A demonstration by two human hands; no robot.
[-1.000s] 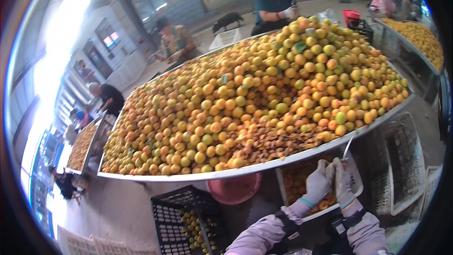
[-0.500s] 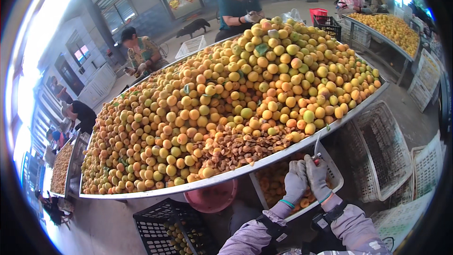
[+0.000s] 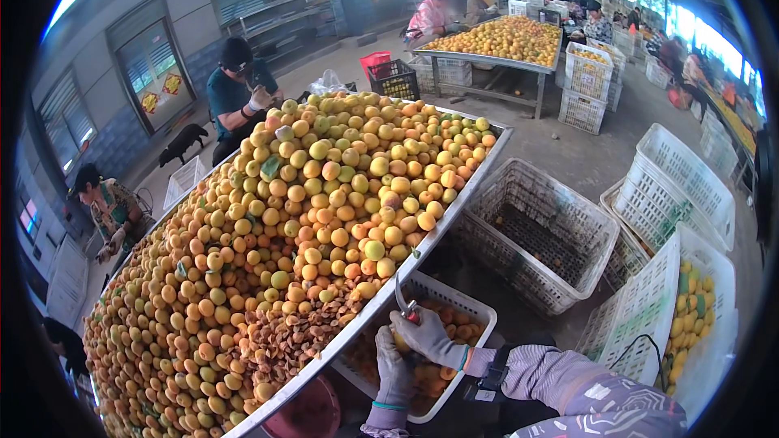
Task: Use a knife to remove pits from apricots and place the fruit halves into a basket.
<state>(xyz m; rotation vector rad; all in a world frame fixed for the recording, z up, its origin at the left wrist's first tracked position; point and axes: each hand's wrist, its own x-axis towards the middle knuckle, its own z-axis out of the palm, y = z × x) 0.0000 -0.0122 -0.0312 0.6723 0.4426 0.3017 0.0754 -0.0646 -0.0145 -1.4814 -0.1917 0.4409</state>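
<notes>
Apricot (image 3: pixel 400 342) is sitting bottom-centre, between gloved hands: the left hand (image 3: pixel 393 369) is curling its grip closed around it, the right hand (image 3: pixel 428 338) is clenching a red-handled tool (image 3: pixel 414 317). A label (image 3: pixel 484 395) is showing lower centre, too small to read. The worktop (image 3: pixel 442 229) is bearing heaped fruit (image 3: pixel 349 170); a co-worker (image 3: pixel 231 101) is sitting upper left.

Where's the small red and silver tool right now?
In the head view, low and just right of centre, the tool is in the gloved right hand, beside the table's metal edge.
</notes>
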